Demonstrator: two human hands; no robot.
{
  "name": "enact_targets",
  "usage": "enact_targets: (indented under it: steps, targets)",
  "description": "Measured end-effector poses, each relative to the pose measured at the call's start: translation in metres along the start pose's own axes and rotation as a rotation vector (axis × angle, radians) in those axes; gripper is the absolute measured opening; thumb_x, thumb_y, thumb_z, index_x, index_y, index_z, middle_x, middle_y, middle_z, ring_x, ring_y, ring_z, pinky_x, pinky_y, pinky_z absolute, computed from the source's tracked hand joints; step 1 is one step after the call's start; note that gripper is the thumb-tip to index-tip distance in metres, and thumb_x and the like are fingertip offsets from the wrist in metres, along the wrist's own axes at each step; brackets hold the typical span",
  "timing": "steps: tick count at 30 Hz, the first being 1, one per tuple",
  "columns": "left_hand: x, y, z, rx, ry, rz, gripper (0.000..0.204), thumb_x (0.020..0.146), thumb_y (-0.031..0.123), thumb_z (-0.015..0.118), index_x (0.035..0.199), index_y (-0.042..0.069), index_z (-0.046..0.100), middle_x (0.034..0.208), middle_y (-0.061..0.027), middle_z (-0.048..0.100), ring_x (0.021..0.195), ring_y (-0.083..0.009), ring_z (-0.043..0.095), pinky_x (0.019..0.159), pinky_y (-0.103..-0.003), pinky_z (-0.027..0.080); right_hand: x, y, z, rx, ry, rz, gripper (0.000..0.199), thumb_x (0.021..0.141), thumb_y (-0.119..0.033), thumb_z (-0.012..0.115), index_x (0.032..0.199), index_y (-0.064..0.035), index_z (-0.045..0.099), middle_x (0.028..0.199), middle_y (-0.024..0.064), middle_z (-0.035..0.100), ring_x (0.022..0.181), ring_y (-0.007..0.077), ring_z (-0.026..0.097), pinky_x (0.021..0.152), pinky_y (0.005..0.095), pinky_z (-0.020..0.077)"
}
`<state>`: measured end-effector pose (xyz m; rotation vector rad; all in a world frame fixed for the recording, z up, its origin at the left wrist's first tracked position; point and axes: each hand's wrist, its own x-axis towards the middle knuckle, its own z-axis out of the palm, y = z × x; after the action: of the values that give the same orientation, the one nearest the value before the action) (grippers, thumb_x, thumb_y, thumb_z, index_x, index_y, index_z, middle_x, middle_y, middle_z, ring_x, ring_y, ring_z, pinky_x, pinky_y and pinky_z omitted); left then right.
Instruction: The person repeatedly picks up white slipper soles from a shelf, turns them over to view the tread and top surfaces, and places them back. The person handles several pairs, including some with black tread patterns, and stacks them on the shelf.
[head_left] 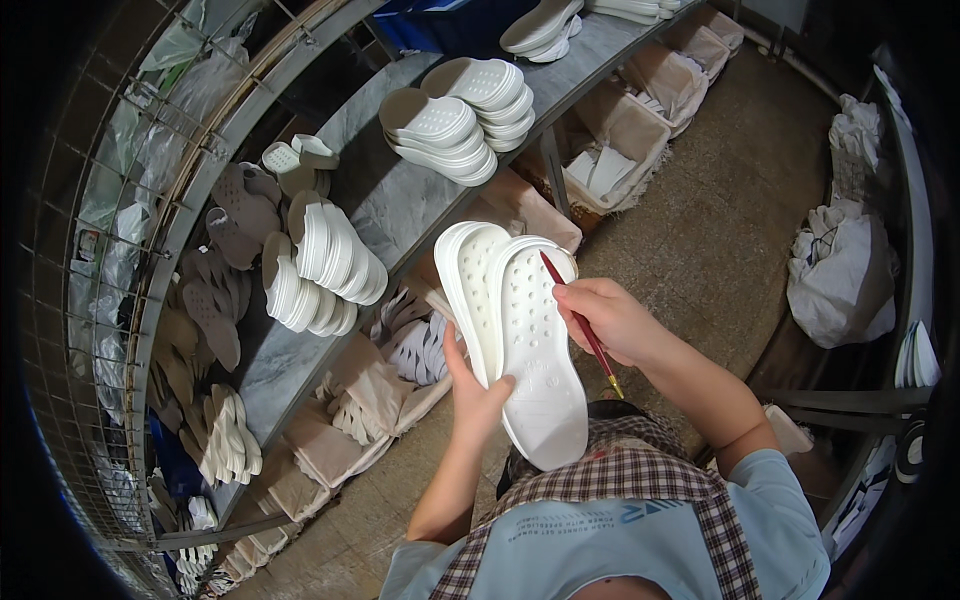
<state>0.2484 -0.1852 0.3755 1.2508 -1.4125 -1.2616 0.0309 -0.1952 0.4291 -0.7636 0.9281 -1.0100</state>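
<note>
Two white shoe soles [545, 405] with perforated forefoot areas lie side by side in front of my apron, partly overlapping. My left hand [472, 392] is closed on their left edge, thumb on top, fingers mostly hidden beneath. In my right hand [612, 322] is a slim red paintbrush [594, 345], pinched between thumb and fingers. Its pointed handle end is at the upper rim of the nearer sole; whether it touches I cannot tell. The gold-coloured end points down toward my apron.
A grey marbled bench [370, 150] runs diagonally along the left, bearing stacks of white soles [440, 130] and brown soles [212, 300]. Beneath it stand lined bins [615, 130] with pieces inside. A wire mesh rack [95, 330] rises at far left; a white sack [840, 275] sits right.
</note>
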Motion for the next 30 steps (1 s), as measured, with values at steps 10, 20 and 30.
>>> enact_targets:
  steps: [10,20,30]
  targets:
    - [0.005,-0.006,-0.003,-0.095,0.032,-0.040,0.097,0.061,-0.003,0.053,0.145,0.010,0.005,0.131,-0.0241,0.030,0.120,-0.0333,0.043,0.096,-0.039,0.042,-0.059,0.025,-0.019,0.008,-0.088,-0.020,0.025,0.095,-0.019,0.046,0.076,-0.0037,0.050,0.071,0.0062,0.054,0.061,0.0122,0.047,0.058,0.0249,0.0409]
    - [0.014,-0.021,0.034,-0.605,-0.010,-0.139,0.096,0.072,0.001,0.061,0.146,0.013,0.001,0.137,-0.0234,0.029,0.122,-0.0352,0.041,0.095,-0.042,0.045,-0.065,0.080,-0.026,-0.699,0.256,-0.226,0.044,0.079,-0.020,0.067,0.116,0.0013,0.053,0.119,0.0167,0.049,0.103,0.0269,0.054,0.087,0.0360,0.0450]
    - [0.009,-0.062,0.038,-0.831,0.002,-0.280,0.081,0.071,0.006,0.062,0.140,0.003,0.020,0.130,-0.0217,0.042,0.115,-0.0338,0.048,0.091,-0.044,0.047,-0.066,0.072,-0.051,0.130,0.193,-0.233,0.034,0.087,-0.009,0.056,0.118,0.0026,0.049,0.108,0.0108,0.059,0.094,0.0160,0.058,0.083,0.0295,0.0471]
